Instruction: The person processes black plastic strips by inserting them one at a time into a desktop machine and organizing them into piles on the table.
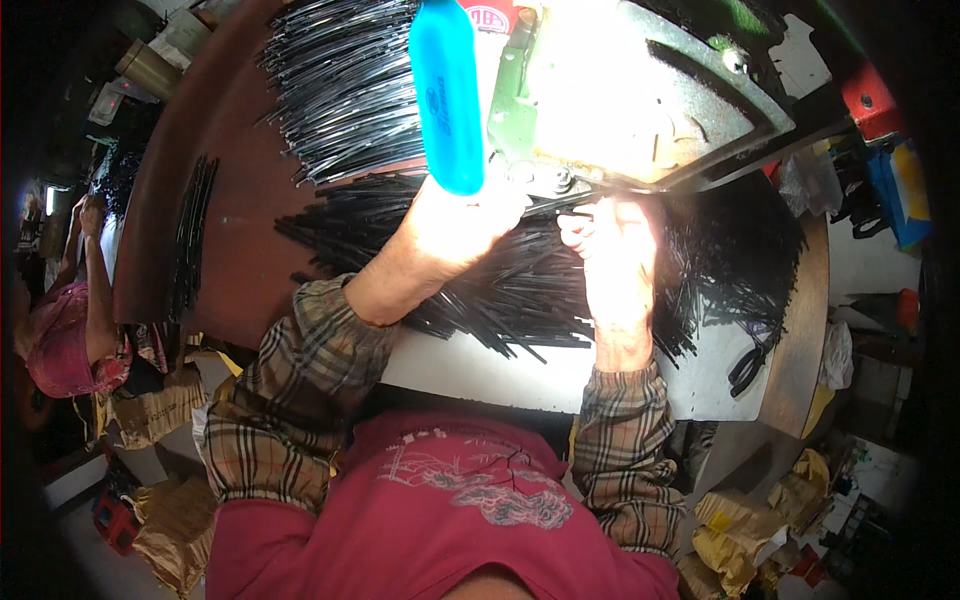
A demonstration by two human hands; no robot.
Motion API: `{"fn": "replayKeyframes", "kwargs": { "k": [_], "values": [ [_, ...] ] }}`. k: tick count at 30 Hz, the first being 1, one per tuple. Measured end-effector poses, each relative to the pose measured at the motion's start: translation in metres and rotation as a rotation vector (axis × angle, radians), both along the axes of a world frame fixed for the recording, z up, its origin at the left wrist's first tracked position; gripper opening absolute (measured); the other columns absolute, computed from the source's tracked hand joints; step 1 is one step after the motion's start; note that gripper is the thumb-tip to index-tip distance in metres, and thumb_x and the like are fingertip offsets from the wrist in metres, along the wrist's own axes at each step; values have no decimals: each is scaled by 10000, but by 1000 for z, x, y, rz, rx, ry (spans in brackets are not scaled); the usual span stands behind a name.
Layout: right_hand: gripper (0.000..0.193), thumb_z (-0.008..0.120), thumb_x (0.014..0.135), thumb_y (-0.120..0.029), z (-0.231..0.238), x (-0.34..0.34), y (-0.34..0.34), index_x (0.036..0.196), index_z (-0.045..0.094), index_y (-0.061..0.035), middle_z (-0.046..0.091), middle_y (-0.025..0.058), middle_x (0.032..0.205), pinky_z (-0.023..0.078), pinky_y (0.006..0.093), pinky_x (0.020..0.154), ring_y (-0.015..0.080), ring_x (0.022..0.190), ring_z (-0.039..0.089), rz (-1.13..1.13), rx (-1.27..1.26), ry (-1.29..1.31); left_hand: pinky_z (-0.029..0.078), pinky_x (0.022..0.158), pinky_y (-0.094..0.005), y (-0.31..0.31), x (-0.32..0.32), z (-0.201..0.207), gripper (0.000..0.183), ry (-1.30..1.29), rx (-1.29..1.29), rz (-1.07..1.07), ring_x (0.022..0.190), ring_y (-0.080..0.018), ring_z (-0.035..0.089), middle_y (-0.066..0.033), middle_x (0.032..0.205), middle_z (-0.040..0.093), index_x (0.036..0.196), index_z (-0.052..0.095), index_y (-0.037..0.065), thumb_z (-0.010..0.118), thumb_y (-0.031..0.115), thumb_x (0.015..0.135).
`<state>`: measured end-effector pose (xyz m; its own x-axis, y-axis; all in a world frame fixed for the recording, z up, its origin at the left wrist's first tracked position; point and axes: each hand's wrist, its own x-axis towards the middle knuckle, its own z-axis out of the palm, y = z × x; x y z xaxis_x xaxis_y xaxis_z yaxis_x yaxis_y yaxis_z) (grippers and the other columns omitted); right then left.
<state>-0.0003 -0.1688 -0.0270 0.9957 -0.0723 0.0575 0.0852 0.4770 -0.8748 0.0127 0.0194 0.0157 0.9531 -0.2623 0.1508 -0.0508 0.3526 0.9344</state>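
Under bright light, both of my hands are at the metal jaw [548, 180] of a green machine [514, 95]. My left hand [455, 225] has its fingers closed beside the jaw; glare and a blue bottle-shaped object [447, 95] in front hide what they hold. On the jaw's other side, my right hand [617, 250] is closed in a pinch, with a thin black strip [572, 212] at its fingertips. A loose pile of thin black strips [515, 285] lies beneath my hands. Another heap of black strips [735, 250] spreads to the right.
A neat stack of black strips [345, 90] lies at the far left, with a smaller bundle [195, 235] on the brown tabletop [245, 240]. Black-handled scissors [746, 370] rest near the right edge. Another person [80, 320] is at the left. Brown paper sacks [170, 530] stand below.
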Motion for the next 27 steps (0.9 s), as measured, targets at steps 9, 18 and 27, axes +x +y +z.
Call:
{"fn": "replayKeyframes", "kwargs": {
  "k": [9,18,27],
  "values": [
    [184,532,947,-115,4,8,8,1023,524,53,625,153,941,543,353,722,234,820,646,-39,68,-78,466,620,-250,16,35,-25,95,-49,46,-136,710,-125,570,-38,814,608,869,606,21,671,34,801],
    [144,590,876,-57,-1,18,3,988,581,33,642,180,928,529,367,788,268,842,645,-177,-146,-136,300,498,-147,1,44,-22,284,-151,-17,-162,567,-10,385,47,670,517,864,630,-20,660,260,826],
    [128,676,796,-36,-4,22,4,918,682,1,686,121,883,512,330,760,234,826,638,-328,-589,-265,316,519,-157,11,46,-23,418,-142,-56,-254,624,-23,418,10,732,528,958,617,-29,690,361,825]
  ]
}}
